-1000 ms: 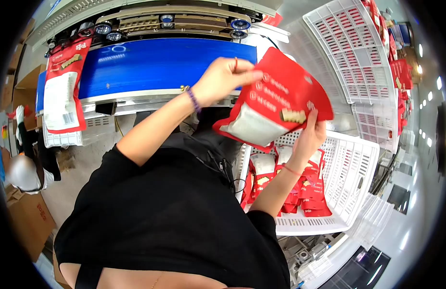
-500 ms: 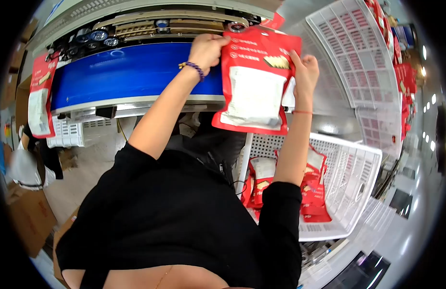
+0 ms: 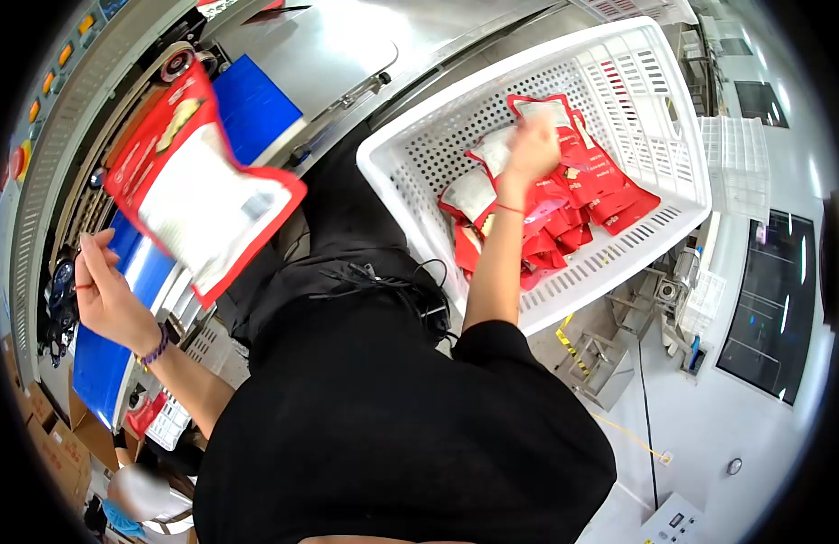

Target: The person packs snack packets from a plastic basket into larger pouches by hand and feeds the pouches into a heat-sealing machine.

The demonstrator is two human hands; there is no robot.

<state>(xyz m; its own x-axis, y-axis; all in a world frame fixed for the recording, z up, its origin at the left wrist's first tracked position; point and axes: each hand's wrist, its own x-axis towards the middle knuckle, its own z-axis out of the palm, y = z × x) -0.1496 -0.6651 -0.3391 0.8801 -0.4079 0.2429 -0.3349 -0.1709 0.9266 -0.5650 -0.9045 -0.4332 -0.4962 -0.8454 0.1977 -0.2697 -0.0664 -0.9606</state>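
A red and white pouch (image 3: 211, 204) is at the sealing machine, its top edge by the machine's rollers and its lower part jutting out over the blue conveyor belt (image 3: 249, 102). My left hand (image 3: 113, 304) is beside the pouch, over the belt, apart from it, with fingers loosely stretched and nothing in them. Inside the white basket (image 3: 397, 136), my right hand (image 3: 533, 150) is over a heap of red pouches (image 3: 605, 177). Motion smears its fingers, so its hold on a pouch cannot be made out.
A steel table (image 3: 347, 45) lies beyond the belt. Machine buttons (image 3: 64, 56) line the upper left. At the lower left are cardboard boxes (image 3: 61, 449) and another person (image 3: 143, 494). A steel frame (image 3: 610, 367) stands behind the basket on the right.
Both hands have let go of the pouch, which is now at the machine. My right hand has moved down into the basket. The view has turned toward the basket.
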